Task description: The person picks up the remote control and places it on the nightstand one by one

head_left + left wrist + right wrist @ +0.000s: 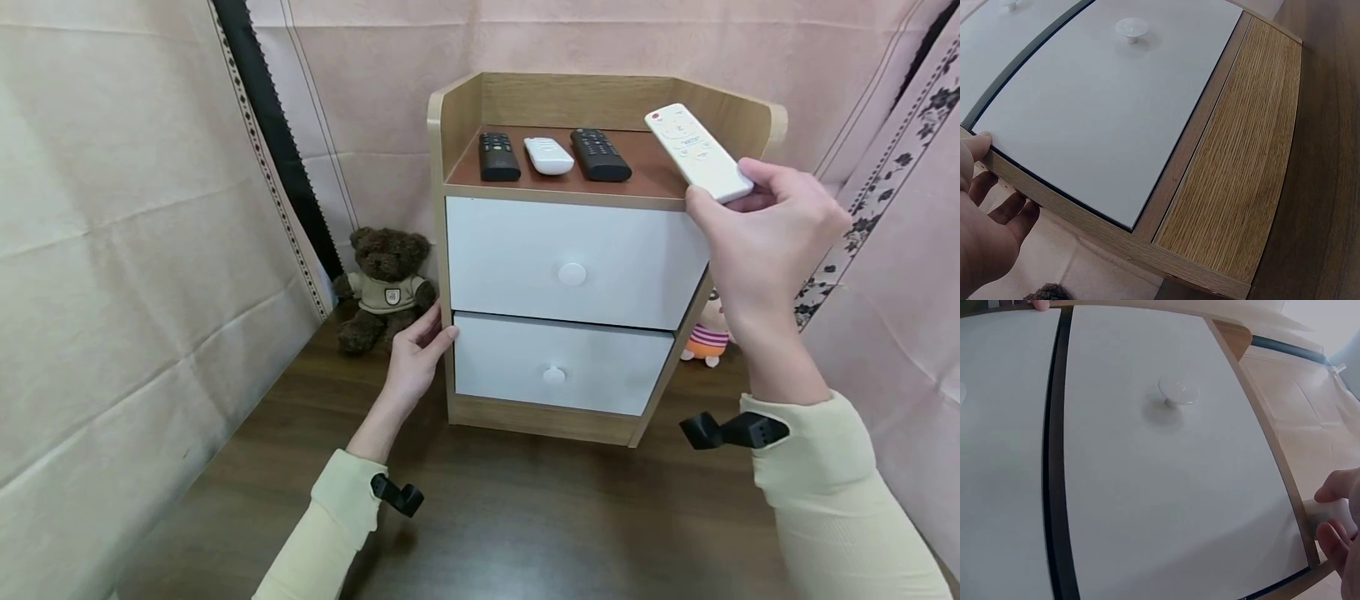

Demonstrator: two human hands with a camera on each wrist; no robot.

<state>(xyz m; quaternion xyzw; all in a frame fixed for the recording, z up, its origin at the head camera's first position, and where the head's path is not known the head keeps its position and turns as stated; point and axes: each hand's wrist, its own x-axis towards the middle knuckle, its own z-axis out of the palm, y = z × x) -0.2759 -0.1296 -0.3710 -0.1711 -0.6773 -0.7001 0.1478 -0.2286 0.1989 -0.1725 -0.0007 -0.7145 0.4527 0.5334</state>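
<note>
A small wooden cabinet [577, 98] has two white drawers, the upper drawer [510, 250] and the lower drawer [502, 358], each with a round white knob. My left hand [412, 362] holds the cabinet's left side edge, thumb on the front and fingers behind the panel [1013, 178]. In my right hand [783, 225] is a white remote control [697, 154], pinched at its near end and tilted over the right part of the brown top. On that top lie a black remote [498, 157], a small white remote [548, 156] and a larger black remote [600, 156].
A brown teddy bear [386, 287] in a sweater sits left of the cabinet. Behind its right side, a striped plush toy [708, 333] is partly hidden. Pale cloth curtains [360, 100] surround the dark wooden floor surface [525, 500].
</note>
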